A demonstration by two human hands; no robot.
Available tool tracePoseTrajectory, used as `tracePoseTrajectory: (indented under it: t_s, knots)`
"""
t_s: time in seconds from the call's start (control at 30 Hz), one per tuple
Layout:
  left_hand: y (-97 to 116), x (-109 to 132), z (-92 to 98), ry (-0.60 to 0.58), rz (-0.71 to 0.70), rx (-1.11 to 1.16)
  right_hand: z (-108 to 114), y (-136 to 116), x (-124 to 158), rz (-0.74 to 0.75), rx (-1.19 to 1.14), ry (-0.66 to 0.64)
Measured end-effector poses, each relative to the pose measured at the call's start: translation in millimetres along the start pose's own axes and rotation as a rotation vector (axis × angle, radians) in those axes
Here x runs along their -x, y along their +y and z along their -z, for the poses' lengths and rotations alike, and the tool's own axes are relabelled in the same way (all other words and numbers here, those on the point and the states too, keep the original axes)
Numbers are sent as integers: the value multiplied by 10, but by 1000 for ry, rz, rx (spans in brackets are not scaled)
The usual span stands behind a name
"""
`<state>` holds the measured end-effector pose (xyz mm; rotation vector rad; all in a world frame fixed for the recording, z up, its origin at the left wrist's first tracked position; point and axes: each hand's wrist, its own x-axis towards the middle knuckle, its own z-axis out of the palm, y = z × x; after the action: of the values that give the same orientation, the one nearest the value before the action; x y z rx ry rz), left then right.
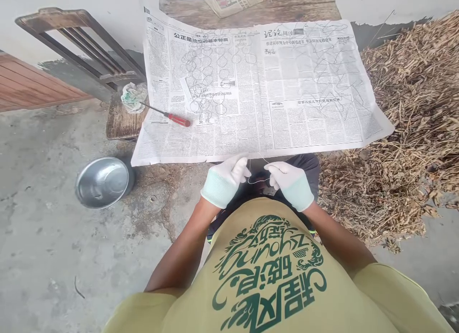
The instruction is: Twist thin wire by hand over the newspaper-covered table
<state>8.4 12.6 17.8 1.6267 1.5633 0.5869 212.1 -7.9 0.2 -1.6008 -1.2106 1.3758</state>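
Thin wire (258, 181): right between my two hands, just off the near edge of the newspaper (236, 149), bent into a loose open curve.
Wire's lie: the near stretch sags left to right from one set of fingers to the other; another length slants far and left from my right fingers toward the paper.
Left hand (226, 177): gloved, thumb and fingers pressed together, pinching the wire on its left side.
Right hand (289, 178): gloved, fingertips closed together on the wire's right side.
Nearer hand: neither; both are touching it.
Rings (222, 60): on the left page, far from me, many overlapping.
Bent wires (337, 80): a zigzag tangle across the right page.
Screwdriver (179, 120): red handle toward the right, shaft slanting far and left past the paper's edge.
Surface (304, 10): bare wood showing beyond the far edge of the paper.
Newspaper print: "理论周刊" tops the right page, over a headline starting "推进以审判为中心制度改革"; on the left, a bold headline begins "公正是法治", partly crossed by wire.
Shirt (247, 209): dark green lettering on yellow-green; I can read "young" and "破浪", the rest is too stylised.
Brands: none I can make out on the screwdriver.
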Motion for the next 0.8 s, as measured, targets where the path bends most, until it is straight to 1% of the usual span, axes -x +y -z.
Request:
tracePoseTrajectory:
  t_s: [0.07,0.13,0.17,0.23,0.33,0.4,0.5,0.6,0.73,0.8]
  knots:
    - [-32,72,49,45,-29,27,9,26,-28,47,32,47]
    - [-45,144,73,66,-123,-40,18,40,-52,87,62,83]
    - [-46,172,78,56,-193,-100,23,42,-62,102,76,96]
    - [-48,194,77,-10,-361,-246,32,38,-79,125,100,105]
    - [-66,140,61,-112,-572,-464,37,33,-103,149,115,83]
    - [-85,78,44,-135,-654,-572,35,41,-117,166,124,63]
    - [-100,10,17,-138,-760,-665,41,55,-128,188,164,27]
    - [-102,-15,-2,-159,-810,-711,66,54,-127,183,212,-5]
    - [-137,-25,-17,-216,-772,-734,95,62,-132,188,238,-21]
    - [-169,-20,-27,-211,-763,-716,95,82,-142,203,243,-20]
